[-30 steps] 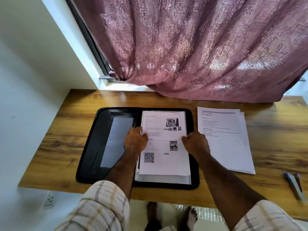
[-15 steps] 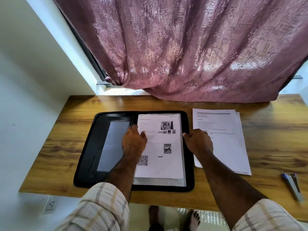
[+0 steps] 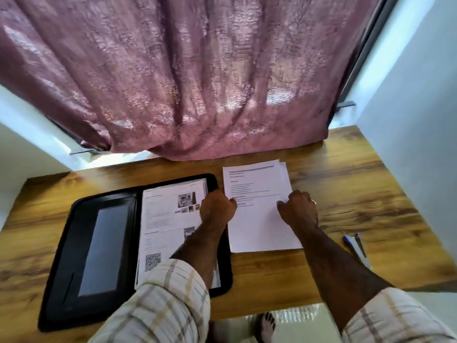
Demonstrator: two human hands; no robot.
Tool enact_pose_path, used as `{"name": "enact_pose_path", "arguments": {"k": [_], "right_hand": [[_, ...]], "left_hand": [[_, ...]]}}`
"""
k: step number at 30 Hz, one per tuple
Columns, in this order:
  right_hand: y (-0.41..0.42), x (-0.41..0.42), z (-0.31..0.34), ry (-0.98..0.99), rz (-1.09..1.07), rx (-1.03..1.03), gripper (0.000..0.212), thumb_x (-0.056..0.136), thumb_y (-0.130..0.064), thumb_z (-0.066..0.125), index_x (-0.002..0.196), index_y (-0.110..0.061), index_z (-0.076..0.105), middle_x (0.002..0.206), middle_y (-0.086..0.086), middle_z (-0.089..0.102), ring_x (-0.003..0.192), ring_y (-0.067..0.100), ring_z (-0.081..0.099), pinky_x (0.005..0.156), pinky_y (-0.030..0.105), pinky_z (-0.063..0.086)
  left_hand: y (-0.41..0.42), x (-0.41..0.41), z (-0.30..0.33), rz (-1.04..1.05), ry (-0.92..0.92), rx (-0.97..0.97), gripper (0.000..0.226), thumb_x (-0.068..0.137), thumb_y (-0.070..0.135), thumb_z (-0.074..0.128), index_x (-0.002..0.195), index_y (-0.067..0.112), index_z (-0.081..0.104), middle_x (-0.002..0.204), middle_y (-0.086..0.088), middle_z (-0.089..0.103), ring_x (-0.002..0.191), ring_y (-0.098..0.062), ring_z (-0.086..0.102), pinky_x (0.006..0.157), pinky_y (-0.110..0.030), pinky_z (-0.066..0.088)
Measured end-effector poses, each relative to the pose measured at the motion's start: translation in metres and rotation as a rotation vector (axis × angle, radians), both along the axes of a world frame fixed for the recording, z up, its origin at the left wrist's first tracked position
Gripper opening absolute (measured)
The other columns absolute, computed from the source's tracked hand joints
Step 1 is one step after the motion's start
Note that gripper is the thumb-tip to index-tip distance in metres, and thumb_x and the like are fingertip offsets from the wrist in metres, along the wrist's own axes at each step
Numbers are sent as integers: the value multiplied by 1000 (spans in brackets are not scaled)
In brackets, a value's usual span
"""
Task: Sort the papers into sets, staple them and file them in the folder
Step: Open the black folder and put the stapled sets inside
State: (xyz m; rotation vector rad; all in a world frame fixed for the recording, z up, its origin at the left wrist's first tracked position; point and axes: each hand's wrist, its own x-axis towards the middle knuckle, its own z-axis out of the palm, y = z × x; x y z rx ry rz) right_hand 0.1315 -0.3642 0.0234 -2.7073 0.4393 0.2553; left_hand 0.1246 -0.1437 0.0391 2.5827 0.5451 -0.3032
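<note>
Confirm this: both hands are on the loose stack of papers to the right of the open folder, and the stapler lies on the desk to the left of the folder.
One detail is off. The head view shows the stapler on the desk to the right of the loose stack of papers, not left of the open folder. The left hand and right hand are indeed on that stack.

Daylight is filtering through the mauve curtain (image 3: 178, 78) at twelve o'clock, glowing in bright patches along its folds and lighting the scene evenly. A white strip of glare is showing beneath its hem at nine o'clock. Motion blur is softening the print on the papers (image 3: 259, 206). Wide-angle distortion is bending the wooden table (image 3: 358, 194) edges toward the corners.
</note>
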Motion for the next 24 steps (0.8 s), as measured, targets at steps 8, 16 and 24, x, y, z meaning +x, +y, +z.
{"name": "enact_pose_path", "arguments": {"k": [8, 16, 24], "right_hand": [[-14, 11, -15, 21, -6, 87, 47, 86, -46, 67, 113, -8, 68, 110, 13, 70, 92, 32, 70, 80, 40, 62], [-16, 13, -16, 52, -126, 308, 47, 91, -55, 69, 110, -13, 71, 106, 6, 75, 87, 29, 73, 75, 39, 63], [-8, 6, 13, -18, -231, 1087, 26, 88, -32, 83, 96, -8, 79, 93, 8, 80, 84, 32, 79, 83, 53, 65]], "left_hand": [[-16, 12, -6, 141, 18, -70, 41, 90, 45, 79, 120, 19, 67, 125, -7, 72, 111, -33, 69, 79, -35, 52], [-22, 14, -12, 266, -120, -587, 22, 100, 19, 71, 116, 14, 59, 115, -1, 70, 92, -16, 69, 63, -22, 55], [4, 3, -8, 274, -203, -950, 33, 100, 10, 69, 132, 19, 67, 125, -4, 75, 104, -20, 75, 89, -41, 63]]}}
